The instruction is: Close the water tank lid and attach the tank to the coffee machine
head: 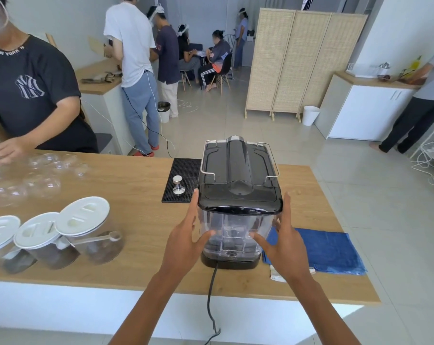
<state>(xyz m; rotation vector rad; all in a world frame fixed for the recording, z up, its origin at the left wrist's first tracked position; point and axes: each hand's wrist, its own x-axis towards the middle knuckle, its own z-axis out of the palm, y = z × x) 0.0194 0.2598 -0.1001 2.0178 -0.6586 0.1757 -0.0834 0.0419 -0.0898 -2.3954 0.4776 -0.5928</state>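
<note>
A black coffee machine (238, 168) stands on the wooden counter with its back toward me. The clear water tank (232, 232) sits upright against the machine's back, and its black lid (238, 204) lies flat on top, closed. My left hand (186, 235) is at the tank's left side with the fingers spread and the thumb touching the clear wall. My right hand (284, 235) mirrors it on the right side, fingers apart, thumb near the wall. Neither hand grips anything. The machine's black power cord (211, 295) hangs over the counter's near edge.
A metal tamper (178, 186) stands on a black rubber mat (183, 180) left of the machine. A folded blue cloth (328, 250) lies to the right. Three white-lidded jars (69, 235) and several clear cups (44, 175) fill the left. Another person's hand (8, 150) reaches among the cups.
</note>
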